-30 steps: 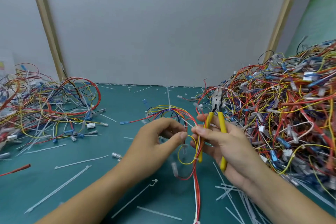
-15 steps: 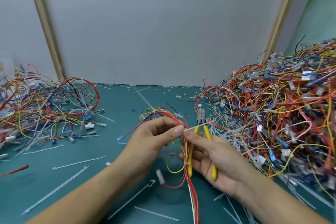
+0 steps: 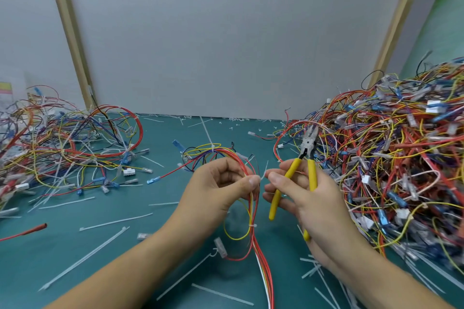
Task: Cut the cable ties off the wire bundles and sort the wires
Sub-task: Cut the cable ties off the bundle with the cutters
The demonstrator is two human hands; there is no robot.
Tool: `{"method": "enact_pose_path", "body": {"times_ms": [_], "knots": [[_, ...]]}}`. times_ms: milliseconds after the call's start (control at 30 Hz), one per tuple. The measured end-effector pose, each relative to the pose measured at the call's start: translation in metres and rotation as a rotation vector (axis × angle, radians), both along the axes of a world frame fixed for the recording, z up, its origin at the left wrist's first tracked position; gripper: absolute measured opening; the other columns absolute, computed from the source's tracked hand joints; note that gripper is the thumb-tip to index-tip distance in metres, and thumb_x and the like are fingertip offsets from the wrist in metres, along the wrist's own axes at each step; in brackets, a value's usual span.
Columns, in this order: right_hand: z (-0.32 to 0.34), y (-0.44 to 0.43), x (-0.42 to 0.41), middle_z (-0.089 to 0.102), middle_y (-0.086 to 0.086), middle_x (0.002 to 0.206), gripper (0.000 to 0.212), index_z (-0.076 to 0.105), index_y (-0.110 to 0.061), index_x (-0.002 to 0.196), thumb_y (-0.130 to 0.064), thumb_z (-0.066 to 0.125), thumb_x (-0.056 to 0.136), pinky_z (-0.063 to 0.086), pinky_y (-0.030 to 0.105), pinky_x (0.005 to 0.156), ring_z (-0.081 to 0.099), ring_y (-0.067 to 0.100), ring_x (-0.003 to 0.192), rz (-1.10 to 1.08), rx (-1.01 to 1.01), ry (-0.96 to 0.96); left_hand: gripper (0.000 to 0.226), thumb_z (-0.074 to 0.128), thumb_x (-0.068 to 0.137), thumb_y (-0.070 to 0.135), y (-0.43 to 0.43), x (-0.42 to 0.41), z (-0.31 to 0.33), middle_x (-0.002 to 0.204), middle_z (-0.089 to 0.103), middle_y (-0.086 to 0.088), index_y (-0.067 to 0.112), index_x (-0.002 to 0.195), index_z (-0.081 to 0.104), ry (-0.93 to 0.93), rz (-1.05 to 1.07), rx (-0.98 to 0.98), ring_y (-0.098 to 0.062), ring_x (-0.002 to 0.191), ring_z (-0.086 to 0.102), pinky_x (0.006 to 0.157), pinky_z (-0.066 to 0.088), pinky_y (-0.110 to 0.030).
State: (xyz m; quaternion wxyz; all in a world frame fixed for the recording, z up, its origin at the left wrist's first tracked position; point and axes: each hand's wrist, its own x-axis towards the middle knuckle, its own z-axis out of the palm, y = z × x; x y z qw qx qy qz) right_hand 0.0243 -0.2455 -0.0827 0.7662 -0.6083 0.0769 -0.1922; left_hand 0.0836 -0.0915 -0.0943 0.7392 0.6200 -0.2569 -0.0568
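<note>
While the left hand (image 3: 221, 183) grips the wire bundle (image 3: 254, 211) above the tabletop (image 3: 150, 236), thumb and forefinger pinching at its white cable tie (image 3: 263, 173), the right hand (image 3: 313, 203) clasps the yellow-handled cutters (image 3: 312, 173), tips upward. A loose wire heap (image 3: 62, 148) lies left, a tangled pile (image 3: 391, 158) right. Cut ties (image 3: 100, 248) litter the tabletop.

A teal tabletop (image 3: 50, 253) meets a grey back panel (image 3: 226, 32) between two slanted wooden battens (image 3: 70, 32).
</note>
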Motion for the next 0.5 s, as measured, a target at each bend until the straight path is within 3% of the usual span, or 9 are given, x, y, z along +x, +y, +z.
{"method": "enact_pose_path", "body": {"times_ms": [167,367,500], "knots": [[-0.0033,-0.0049,0.0024,0.073,0.024,0.091,0.022,0.060,-0.003,0.103,0.000,0.072,0.085,0.061,0.036,0.067,0.071,0.027,0.074,0.025,0.064,0.060,0.010,0.078,0.081,0.010,-0.0009,-0.0035,-0.0016,0.076,0.071,-0.011,0.013,0.079,0.069,0.001,-0.044,0.025,-0.017,0.071,0.069,0.069,0.054,-0.022],[-0.0031,-0.0067,0.0037,0.064,0.009,0.069,0.021,0.058,-0.007,0.097,0.010,0.066,0.085,0.060,0.034,0.064,0.065,0.020,0.063,0.073,0.168,0.012,0.025,0.078,0.072,0.021,-0.0016,-0.0029,-0.0016,0.085,0.072,-0.011,0.004,0.089,0.071,0.055,-0.044,0.033,-0.017,0.077,0.069,0.074,0.057,-0.026],[-0.0028,-0.0059,0.0027,0.062,0.007,0.069,0.023,0.057,-0.007,0.098,0.011,0.065,0.086,0.060,0.033,0.063,0.064,0.018,0.060,0.014,0.118,-0.025,0.014,0.080,0.066,0.016,-0.0033,-0.0029,-0.0004,0.083,0.072,-0.009,0.013,0.079,0.075,0.109,-0.033,-0.021,-0.016,0.074,0.069,0.069,0.054,-0.019]]}}
